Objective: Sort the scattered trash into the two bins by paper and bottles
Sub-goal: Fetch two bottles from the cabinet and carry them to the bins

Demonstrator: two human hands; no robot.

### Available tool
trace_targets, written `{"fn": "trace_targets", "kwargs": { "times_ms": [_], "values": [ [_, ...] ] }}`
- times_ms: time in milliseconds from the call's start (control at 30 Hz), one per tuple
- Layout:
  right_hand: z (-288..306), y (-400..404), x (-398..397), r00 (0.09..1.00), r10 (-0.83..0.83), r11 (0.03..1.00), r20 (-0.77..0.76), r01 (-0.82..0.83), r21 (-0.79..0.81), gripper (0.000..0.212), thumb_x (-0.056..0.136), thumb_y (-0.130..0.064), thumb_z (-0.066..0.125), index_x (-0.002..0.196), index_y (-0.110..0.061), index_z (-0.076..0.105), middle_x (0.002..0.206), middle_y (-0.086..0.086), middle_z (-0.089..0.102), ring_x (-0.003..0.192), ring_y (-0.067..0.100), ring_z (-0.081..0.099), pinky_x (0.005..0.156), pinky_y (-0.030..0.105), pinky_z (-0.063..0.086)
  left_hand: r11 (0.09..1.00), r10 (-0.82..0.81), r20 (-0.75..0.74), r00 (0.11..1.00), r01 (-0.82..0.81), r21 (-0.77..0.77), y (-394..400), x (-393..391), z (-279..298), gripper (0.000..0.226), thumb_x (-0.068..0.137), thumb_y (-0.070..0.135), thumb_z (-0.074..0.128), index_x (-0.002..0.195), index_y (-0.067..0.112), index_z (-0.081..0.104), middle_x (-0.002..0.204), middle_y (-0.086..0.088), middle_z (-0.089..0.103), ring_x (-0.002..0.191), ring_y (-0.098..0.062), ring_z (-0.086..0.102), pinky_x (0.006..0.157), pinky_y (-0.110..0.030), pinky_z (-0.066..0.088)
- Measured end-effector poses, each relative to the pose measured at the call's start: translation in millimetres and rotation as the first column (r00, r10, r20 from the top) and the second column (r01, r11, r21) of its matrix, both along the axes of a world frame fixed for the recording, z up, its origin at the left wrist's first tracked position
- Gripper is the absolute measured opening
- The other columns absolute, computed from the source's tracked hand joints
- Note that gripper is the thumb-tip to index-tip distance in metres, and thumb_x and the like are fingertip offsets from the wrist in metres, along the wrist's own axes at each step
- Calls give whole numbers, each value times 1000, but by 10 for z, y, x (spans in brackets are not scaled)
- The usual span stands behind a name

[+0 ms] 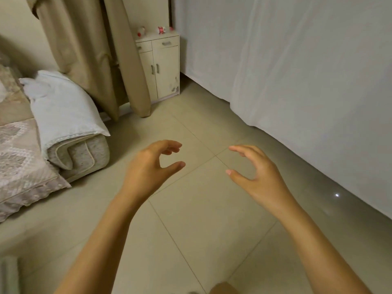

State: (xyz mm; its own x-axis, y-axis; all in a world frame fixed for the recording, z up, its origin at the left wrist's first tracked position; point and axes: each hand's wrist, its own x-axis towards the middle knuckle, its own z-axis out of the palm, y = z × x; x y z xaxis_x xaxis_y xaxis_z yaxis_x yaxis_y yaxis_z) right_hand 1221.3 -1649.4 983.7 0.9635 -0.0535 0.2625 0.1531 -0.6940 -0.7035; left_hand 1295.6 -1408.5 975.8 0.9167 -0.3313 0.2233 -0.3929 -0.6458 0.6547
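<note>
left hand (148,168) loosely curled, empty | right hand (257,177) same | glossy tiled floor (191,219)

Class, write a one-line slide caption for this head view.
Both hands, left hand and right hand, hover empty over the tiled floor; no bins in view.

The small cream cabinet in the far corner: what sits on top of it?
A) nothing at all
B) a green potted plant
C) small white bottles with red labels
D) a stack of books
C: small white bottles with red labels lie on top of the small cream cabinet, beside the beige curtain.
</note>
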Motion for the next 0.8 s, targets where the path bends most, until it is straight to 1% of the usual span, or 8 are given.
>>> {"fn": "trace_targets", "kwargs": {
  "times_ms": [100, 200, 367, 467, 567, 667, 800],
  "values": [
    [-79, -319, 538, 1000, -3, 1000, -20, 3, 8, 45, 83, -22, 69, 124, -33, 55, 122, -25, 49, 120, -3, 46, 96, 13, 34, 1000, 4, -4, 1000, -4, 20, -298, 521, -59, 44, 81, 47, 65, 121, 30, 58, 114, 16, 63, 103, -2, 58, 85, -31, 53],
    [-192, -650, 1103, 999, 20, 1000, -37, -21, -17, 45, 83, -25, 68, 125, -35, 54, 125, -26, 47, 122, -2, 44, 95, 15, 34, 999, 32, -13, 999, -31, 29, -581, 1052, -156, 44, 79, 51, 62, 120, 33, 58, 112, 18, 62, 102, 0, 58, 84, -34, 54],
    [-309, -1277, 2144, 996, 64, 997, -68, -67, -36, 46, 84, -23, 68, 126, -33, 53, 125, -24, 48, 121, 2, 46, 94, 15, 34, 994, 102, -34, 994, -100, 47, -1103, 1935, -228, 41, 80, 49, 63, 119, 35, 58, 111, 21, 61, 101, 1, 58, 84, -35, 54],
    [-325, -1593, 2758, 990, 107, 993, -92, -112, -45, 46, 83, -23, 68, 126, -32, 54, 125, -22, 50, 120, 4, 47, 95, 15, 35, 985, 160, -52, 986, -157, 65, -1371, 2443, -199, 39, 82, 45, 66, 118, 36, 58, 111, 21, 61, 101, 1, 58, 84, -34, 54],
    [-343, -1827, 3347, 985, 145, 987, -89, -151, -63, 47, 82, -23, 69, 126, -30, 54, 126, -19, 52, 120, 6, 48, 98, 21, 39, 980, 183, -54, 982, -177, 91, -1591, 2945, -166, 39, 83, 45, 65, 120, 35, 57, 112, 20, 61, 101, 0, 57, 84, -31, 53],
    [-368, -1990, 3896, 983, 157, 985, -98, -163, -56, 46, 83, -26, 67, 127, -29, 53, 127, -20, 52, 121, 3, 47, 94, 14, 36, 975, 211, -67, 975, -205, 92, -1753, 3423, -180, 38, 84, 47, 63, 120, 36, 57, 111, 22, 60, 100, 1, 57, 84, -26, 52],
    [-404, -2130, 4701, 973, 203, 975, -109, -211, -69, 48, 83, -31, 66, 128, -33, 52, 128, -22, 51, 121, 3, 46, 96, 17, 36, 966, 239, -57, 969, -232, 111, -1912, 4136, -277, 37, 84, 53, 59, 118, 39, 56, 110, 25, 59, 99, 3, 56, 82, -24, 51]
  ]
}}
